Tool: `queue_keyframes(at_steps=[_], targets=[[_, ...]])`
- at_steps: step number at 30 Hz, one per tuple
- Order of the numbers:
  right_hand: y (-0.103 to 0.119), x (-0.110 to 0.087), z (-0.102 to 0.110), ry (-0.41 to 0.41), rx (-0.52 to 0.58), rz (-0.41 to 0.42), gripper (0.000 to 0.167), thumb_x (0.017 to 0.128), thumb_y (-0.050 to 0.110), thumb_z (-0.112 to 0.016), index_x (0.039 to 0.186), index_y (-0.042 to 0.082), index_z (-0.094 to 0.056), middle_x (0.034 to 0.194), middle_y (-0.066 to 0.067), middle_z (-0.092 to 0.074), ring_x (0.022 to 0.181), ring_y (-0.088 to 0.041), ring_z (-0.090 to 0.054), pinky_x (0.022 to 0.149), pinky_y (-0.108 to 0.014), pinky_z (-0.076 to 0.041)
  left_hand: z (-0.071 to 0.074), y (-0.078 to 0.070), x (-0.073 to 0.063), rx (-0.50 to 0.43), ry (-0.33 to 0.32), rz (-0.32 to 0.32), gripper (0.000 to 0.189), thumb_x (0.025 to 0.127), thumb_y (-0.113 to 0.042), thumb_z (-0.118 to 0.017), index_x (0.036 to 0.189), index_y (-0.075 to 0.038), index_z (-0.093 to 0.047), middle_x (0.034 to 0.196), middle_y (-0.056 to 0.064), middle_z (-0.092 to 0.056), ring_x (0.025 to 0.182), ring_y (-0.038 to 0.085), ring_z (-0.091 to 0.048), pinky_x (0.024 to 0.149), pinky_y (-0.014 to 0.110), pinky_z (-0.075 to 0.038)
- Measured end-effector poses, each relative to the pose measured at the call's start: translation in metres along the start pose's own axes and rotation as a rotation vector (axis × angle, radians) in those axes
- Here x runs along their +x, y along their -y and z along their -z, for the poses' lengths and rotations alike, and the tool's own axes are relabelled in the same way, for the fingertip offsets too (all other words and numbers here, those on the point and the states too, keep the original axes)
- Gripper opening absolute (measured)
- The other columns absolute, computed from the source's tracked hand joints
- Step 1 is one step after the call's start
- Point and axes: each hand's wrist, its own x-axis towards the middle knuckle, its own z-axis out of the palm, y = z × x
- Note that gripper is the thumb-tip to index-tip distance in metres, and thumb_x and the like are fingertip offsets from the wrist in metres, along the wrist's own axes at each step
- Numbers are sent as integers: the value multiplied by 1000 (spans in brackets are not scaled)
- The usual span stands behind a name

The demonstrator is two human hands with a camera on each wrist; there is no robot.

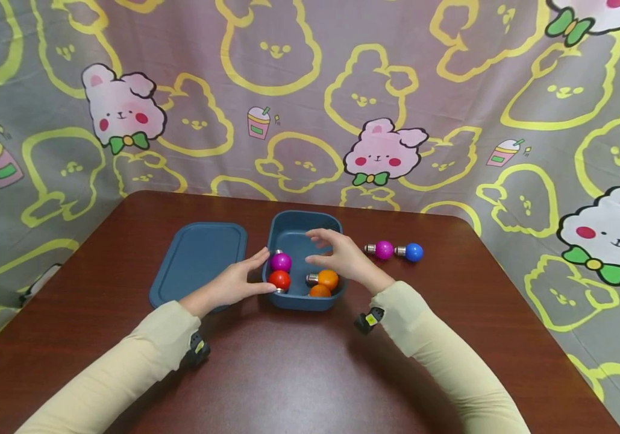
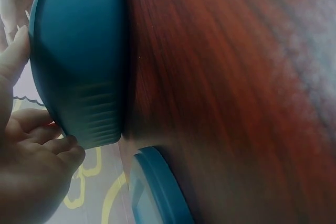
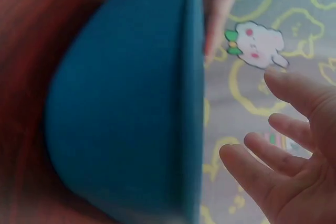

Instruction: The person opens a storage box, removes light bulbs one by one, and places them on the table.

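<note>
blue box (image 1: pixel 304 303) stands on the table (image 1: pixel 266 374) between your two hands, upright and uncovered. your left hand (image 1: pixel 229 284) is at its near left edge, thumb well apart from the fingers; the left wrist view shows thumb and fingers touching the rim, with some fingertips against the wall at the corner. your right hand (image 1: pixel 346 256) hangs above the right part of the box, its thumb and fingers apart and lightly bent; in the right wrist view you see them clear of the rim.

inside the box, the purple bulb (image 1: pixel 281 261) lies just beside your left fingers, along the left wall. the red bulb (image 1: pixel 279 279) lies nearer to you, touching or almost touching the purple one, right by your left thumb tip. on the other side, below your right hand in the head view, one orange bulb (image 1: pixel 329 279) lies with its metal base pointing toward your left hand, and a second orange bulb (image 1: pixel 320 291) sits just nearer to you, partly hidden by the front wall.

past your right hand, the magenta bulb (image 1: pixel 384 250) and the blue bulb (image 1: pixel 414 252) lie in a row on the table, bases toward that hand. the blue lid (image 1: pixel 201 259) lies flat to the left of your left hand, partly covered by it.
</note>
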Motion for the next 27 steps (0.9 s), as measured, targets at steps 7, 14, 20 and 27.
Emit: queue_keyframes(at_steps=[7, 14, 20, 27], targets=[[3, 4, -25, 93, -10, 47, 49, 81, 18, -72, 125, 3, -54, 120, -17, -56, 106, -31, -54, 83, -38, -48, 1, -2, -1, -2, 10, 10, 82, 83, -37, -68, 143, 1, -28, 150, 14, -17, 133, 35, -21, 101, 56, -22], [2, 8, -43, 167, -27, 64, 43, 81, 15, -72, 119, 2, -58, 111, -15, -61, 97, -30, -59, 76, -30, -51, 1, -1, -1, -3, 17, 10, 83, 82, -38, -68, 143, 0, -27, 151, 13, -16, 133, 36, -21, 101, 58, -22], [2, 11, -55, 221, -86, 5, 41, 81, 17, -72, 118, 5, -60, 106, -11, -62, 91, -23, -61, 73, -27, -50, 2, -1, -1, 6, 18, 6, 83, 83, -39, -67, 143, 0, -27, 151, 12, -16, 133, 35, -21, 100, 58, -22], [2, 16, -63, 228, -153, 1, 36, 81, 18, -72, 114, 7, -62, 98, -8, -64, 85, -19, -60, 72, -24, -48, 2, -2, -1, 12, 21, 11, 84, 82, -40, -67, 144, -1, -26, 151, 14, -16, 133, 35, -21, 100, 58, -22]])
